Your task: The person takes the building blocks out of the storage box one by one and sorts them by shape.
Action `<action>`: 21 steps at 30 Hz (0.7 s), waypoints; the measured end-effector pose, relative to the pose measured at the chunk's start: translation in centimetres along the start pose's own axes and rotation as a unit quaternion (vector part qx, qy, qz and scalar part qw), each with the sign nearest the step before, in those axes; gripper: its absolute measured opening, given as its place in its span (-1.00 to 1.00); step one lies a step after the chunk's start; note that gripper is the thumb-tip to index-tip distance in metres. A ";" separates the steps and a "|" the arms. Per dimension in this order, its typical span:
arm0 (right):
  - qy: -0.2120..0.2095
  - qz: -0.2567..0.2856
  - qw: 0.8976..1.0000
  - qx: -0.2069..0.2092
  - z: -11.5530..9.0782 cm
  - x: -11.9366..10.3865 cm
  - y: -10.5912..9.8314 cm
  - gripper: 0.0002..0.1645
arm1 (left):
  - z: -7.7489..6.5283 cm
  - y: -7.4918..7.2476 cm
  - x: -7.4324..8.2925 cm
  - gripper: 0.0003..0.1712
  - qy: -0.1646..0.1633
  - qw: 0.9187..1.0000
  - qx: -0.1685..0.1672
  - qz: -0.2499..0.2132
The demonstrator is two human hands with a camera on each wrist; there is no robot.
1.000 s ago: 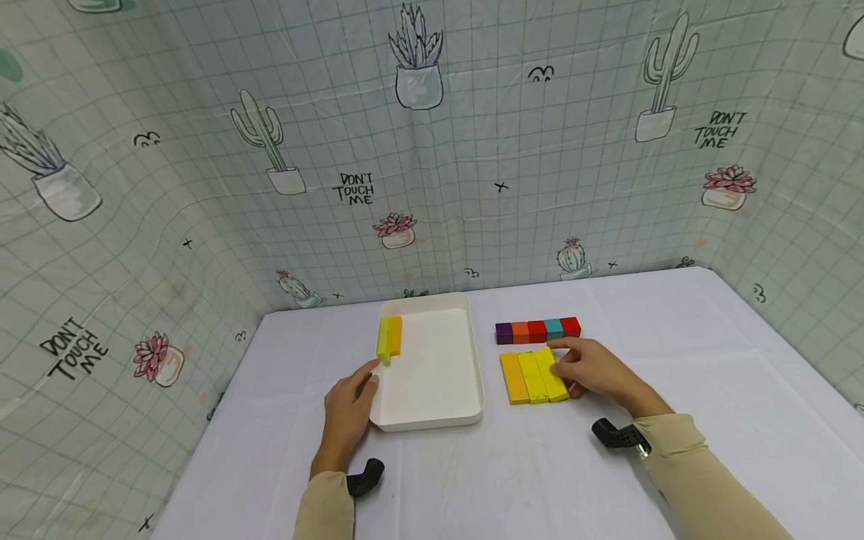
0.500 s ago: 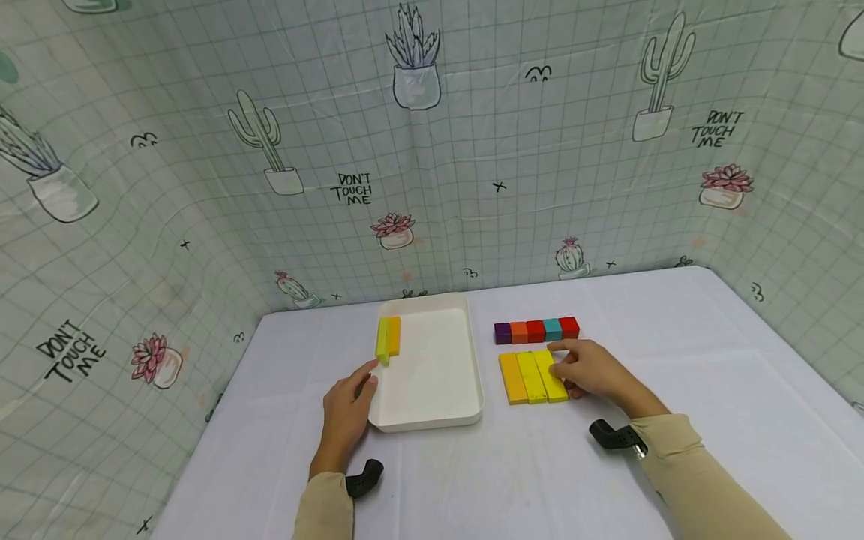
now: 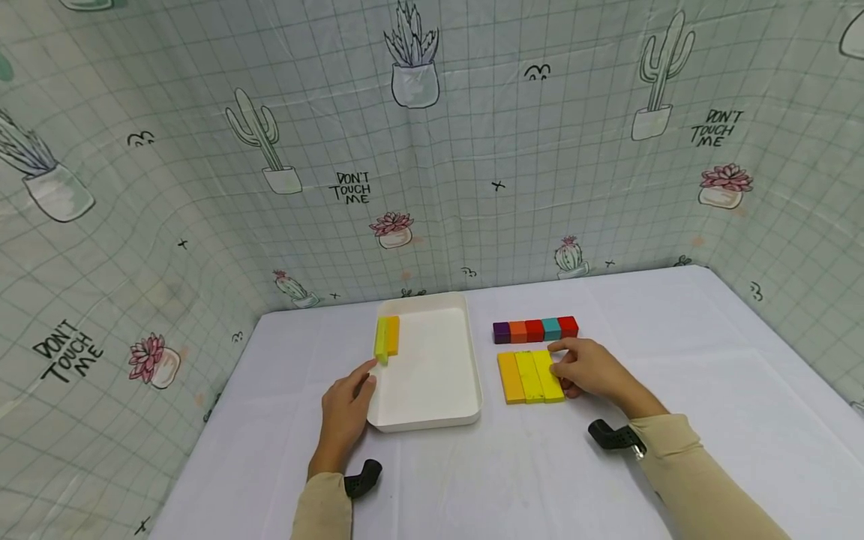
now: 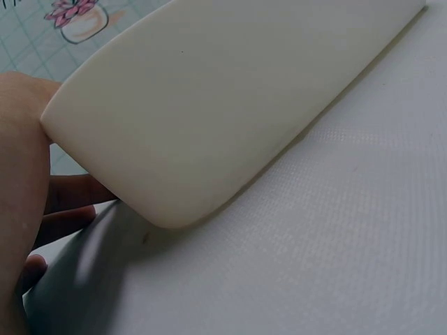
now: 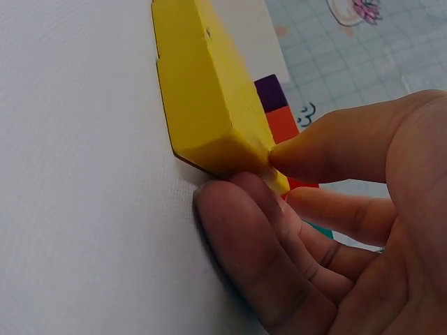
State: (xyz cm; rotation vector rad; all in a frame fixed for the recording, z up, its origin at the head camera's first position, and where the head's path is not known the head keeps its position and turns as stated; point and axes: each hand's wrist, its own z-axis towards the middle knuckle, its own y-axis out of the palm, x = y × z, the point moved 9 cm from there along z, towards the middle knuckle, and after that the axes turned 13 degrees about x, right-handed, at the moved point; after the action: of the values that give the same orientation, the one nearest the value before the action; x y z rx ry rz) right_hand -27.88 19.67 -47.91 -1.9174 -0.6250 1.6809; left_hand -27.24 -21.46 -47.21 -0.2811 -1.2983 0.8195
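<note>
My left hand [image 3: 343, 409] holds the left rim of a shallow white tray [image 3: 432, 424], its thumb at the rim and other fingers along the outer wall. In the left wrist view, the tray's near wall [image 4: 195, 118] fills much of the picture. Inside the tray, a yellow-green block [image 3: 382, 341] lies beside an orange-yellow block [image 3: 394, 336]. My right hand [image 3: 592, 369] pinches the rightmost yellow block [image 3: 548, 375] of a row of three flat blocks. The middle yellow block [image 3: 529, 377] and the orange-yellow left block [image 3: 511, 378] lie against it. Fingertips touch its side and end in the right wrist view.
Behind the flat blocks stands a straight row of small cubes: purple [image 3: 502, 333], orange [image 3: 517, 332], red [image 3: 534, 331], teal [image 3: 550, 328] and another red [image 3: 568, 326]. A white cloth [image 3: 472, 487] covers the table. A patterned curtain [image 3: 459, 150] hangs behind it.
The rightmost yellow block has straightened and settled level with its neighbours, my right fingers staying on it. My left hand keeps its place on the tray.
</note>
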 end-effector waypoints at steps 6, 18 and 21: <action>0.008 0.004 1.000 0.011 0.1 0.0 -0.8 -0.45 | 0.1 0.2 0.1 -0.55 0.002 1.000 -0.003 -0.005; -0.028 0.066 0.997 0.031 1.1 -2.4 -1.9 -0.51 | -0.1 0.1 -0.2 -0.55 -0.005 1.000 -0.002 0.003; -0.038 0.099 0.994 0.022 1.5 -3.8 -1.8 -0.52 | 0.0 0.1 -0.1 -0.55 -0.006 1.000 -0.003 0.002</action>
State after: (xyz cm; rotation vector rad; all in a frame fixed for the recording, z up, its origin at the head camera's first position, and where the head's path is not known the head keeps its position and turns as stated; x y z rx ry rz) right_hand -29.84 18.70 -44.03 -1.9453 -0.4335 1.8816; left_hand -27.26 -21.47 -47.39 -0.2837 -1.3117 0.8233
